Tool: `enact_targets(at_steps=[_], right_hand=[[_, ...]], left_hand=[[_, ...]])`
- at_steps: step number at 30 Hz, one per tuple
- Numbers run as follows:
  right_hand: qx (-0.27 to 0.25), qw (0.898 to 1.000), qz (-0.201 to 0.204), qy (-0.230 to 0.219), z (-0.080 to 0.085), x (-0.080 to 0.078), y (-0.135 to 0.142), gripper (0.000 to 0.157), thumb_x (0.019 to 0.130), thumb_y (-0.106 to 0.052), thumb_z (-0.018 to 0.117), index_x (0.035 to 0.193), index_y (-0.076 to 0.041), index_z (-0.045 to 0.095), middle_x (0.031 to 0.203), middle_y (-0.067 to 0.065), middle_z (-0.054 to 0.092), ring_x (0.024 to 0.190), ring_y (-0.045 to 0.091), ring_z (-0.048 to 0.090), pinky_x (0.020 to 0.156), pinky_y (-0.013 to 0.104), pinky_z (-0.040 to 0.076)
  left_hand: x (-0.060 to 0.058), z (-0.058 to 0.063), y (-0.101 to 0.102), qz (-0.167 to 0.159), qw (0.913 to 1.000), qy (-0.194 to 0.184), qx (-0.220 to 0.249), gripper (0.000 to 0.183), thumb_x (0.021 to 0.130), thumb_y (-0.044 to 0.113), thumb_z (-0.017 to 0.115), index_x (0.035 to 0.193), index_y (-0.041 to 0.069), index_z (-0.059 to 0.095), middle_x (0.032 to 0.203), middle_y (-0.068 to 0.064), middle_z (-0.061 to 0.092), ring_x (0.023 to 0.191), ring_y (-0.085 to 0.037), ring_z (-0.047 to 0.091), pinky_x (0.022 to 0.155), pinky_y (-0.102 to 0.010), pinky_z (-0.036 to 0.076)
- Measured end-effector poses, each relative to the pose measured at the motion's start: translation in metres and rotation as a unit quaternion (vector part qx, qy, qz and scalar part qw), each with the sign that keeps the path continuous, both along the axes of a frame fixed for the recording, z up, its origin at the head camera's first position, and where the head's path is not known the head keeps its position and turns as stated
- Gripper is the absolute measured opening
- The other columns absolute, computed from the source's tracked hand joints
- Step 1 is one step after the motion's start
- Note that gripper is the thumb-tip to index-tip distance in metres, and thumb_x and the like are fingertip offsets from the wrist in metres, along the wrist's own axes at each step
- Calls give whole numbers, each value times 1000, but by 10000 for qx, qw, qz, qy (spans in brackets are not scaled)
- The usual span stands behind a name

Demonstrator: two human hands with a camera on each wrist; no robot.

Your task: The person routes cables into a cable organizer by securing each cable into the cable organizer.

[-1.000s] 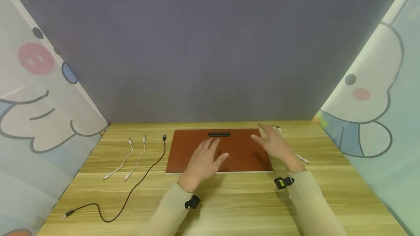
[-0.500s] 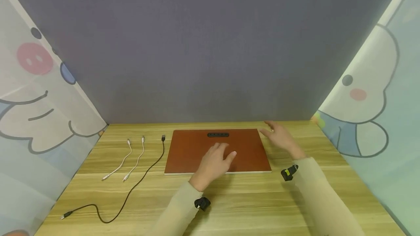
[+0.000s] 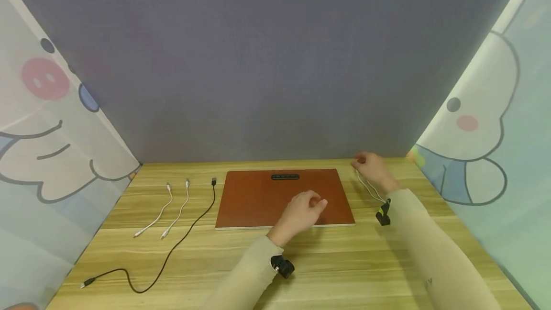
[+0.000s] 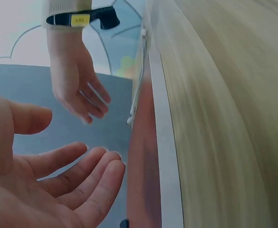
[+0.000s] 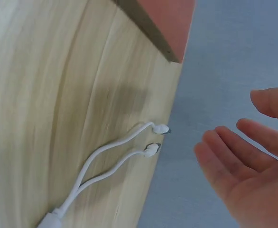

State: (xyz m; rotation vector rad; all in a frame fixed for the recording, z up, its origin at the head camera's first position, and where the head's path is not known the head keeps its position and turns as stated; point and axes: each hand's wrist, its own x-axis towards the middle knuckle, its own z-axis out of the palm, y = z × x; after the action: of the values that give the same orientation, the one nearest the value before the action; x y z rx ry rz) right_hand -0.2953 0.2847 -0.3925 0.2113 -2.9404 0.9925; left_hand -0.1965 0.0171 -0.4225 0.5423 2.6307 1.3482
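Table (image 3: 344,271): right hand (image 3: 372,168) near cable (image 5: 76,186); yellow label (image 4: 80,20) illegible

Arms of the person, as I view them remotely: the left sleeve (image 3: 241,283) and right sleeve (image 3: 443,252) are long and pale beige, the right bearing a small dark mark (image 3: 429,281). I note its finely ribbed cuff (image 4: 69,5). Each wrist wears a compact black camera (image 3: 284,267); the right one's black strap (image 4: 58,19) carries a yellow label (image 4: 80,20), its print illegible to me. Both hands (image 3: 299,214) are bare.
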Motion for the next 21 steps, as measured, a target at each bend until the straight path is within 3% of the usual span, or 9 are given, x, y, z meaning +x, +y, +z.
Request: enact_targets(at_steps=[8,16,21], right_hand=[[608,9980,24,-148,-6,-18,5,48,102,-20,53,135,16,53,126,36,60,114,51,59,95,61,48],[878,9944,-81,-576,-16,-32,9,51,101,-17,52,137,19,47,138,40,49,124,55,52,103,63,43],[875,9939,-126,-653,-16,-37,9,50,101,-16,54,133,21,49,136,42,49,122,55,53,104,63,42]], left_hand=[[-1,3,18,-53,9958,-700,581,36,103,49,56,120,21,68,114,8,67,104,-16,64,85,-41,53],[-1,5,33,-187,9848,-1284,1154,32,103,41,59,119,15,68,108,-3,70,94,-21,69,78,-36,57],[-1,2,42,-238,9759,-1504,1561,29,103,36,60,116,11,67,104,-8,70,91,-25,69,81,-41,58]])
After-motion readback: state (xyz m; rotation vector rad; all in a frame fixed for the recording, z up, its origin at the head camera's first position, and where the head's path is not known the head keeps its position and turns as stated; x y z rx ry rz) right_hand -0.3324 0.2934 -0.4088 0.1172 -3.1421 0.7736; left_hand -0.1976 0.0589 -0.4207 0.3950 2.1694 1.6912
